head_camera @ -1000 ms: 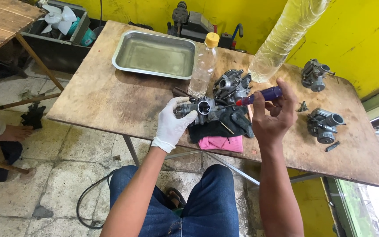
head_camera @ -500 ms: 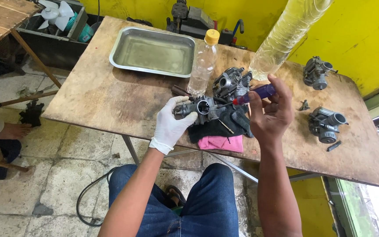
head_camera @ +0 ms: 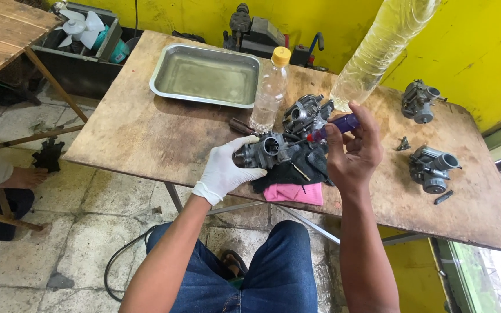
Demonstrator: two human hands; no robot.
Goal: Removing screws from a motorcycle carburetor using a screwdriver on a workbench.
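At the near edge of the worn wooden surface [head_camera: 146,133], the left hand [head_camera: 227,171], in a white glove, is closed around a grey metal carburettor body [head_camera: 265,152] held just above a black cloth [head_camera: 297,168] and pink rag [head_camera: 294,193]. The bare right hand [head_camera: 352,153] pinches a purple-handled screwdriver [head_camera: 334,126], tip directed at the carburettor. Risk: a slipping tip could mar the fitting; a small part could drop off the edge. The clear plastic bottle [head_camera: 269,93] stands close enough to be knocked over.

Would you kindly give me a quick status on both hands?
Left hand gloved, gripping carburetor. Right hand bare, holding purple screwdriver to it. Black cloth underneath; nothing blocking.
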